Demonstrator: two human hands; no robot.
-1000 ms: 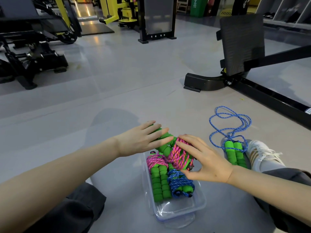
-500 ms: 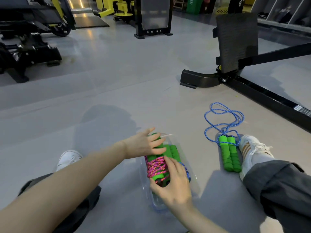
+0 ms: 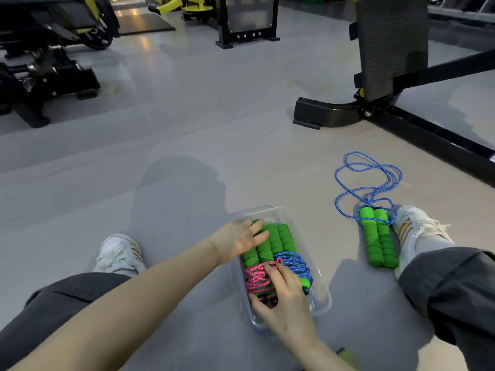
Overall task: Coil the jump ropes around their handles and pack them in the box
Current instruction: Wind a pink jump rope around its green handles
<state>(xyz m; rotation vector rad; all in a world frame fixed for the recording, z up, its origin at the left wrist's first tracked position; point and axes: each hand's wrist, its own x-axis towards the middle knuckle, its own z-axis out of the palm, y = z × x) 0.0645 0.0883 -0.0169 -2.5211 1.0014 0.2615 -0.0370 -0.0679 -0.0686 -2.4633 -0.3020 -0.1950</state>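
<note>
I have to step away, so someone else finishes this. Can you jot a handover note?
Left hand: flat on the green handles in the clear box.
Right hand: fingers spread, pressing the pink coiled rope down.
A blue coiled rope lies beside it in the box.
Done: those bundles packed.
Left: coil and pack the loose blue rope on the floor by the right shoe.

Clear glossy plastic box, ridged foam handles (matt), braided cord
</note>
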